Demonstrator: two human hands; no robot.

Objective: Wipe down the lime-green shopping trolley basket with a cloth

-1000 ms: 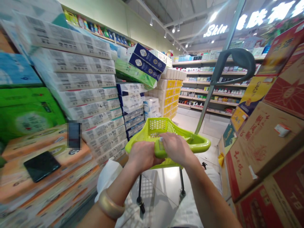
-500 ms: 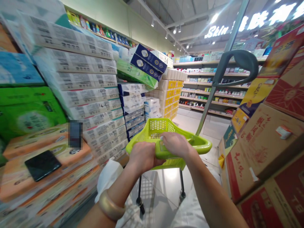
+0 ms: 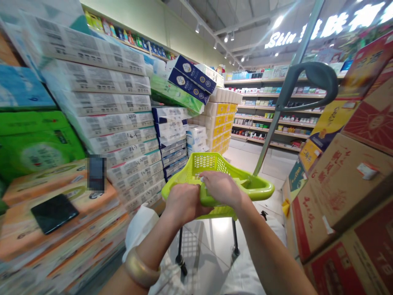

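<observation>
A lime-green plastic basket [image 3: 254, 186] rides on a wheeled metal frame in a store aisle. My left hand [image 3: 182, 203] is closed round the basket's near rim, a gold bangle on that wrist. My right hand [image 3: 221, 187] lies over the same rim just to the right, fingers curled onto it. A grey pull handle [image 3: 310, 84] rises on a slanted pole from the basket's right side. The basket's inside looks bare from here.
Stacked tissue packs [image 3: 116, 119] wall the left side. A black phone [image 3: 54, 213] lies on orange packs at the near left. Cardboard boxes [image 3: 340, 180] are piled on the right. Shelves [image 3: 276, 123] cross the far end of the tiled aisle.
Both hands keep hold of the basket rim. The basket and the view have shifted only slightly; the right hand's fingers have crept a little to the left along the rim.
</observation>
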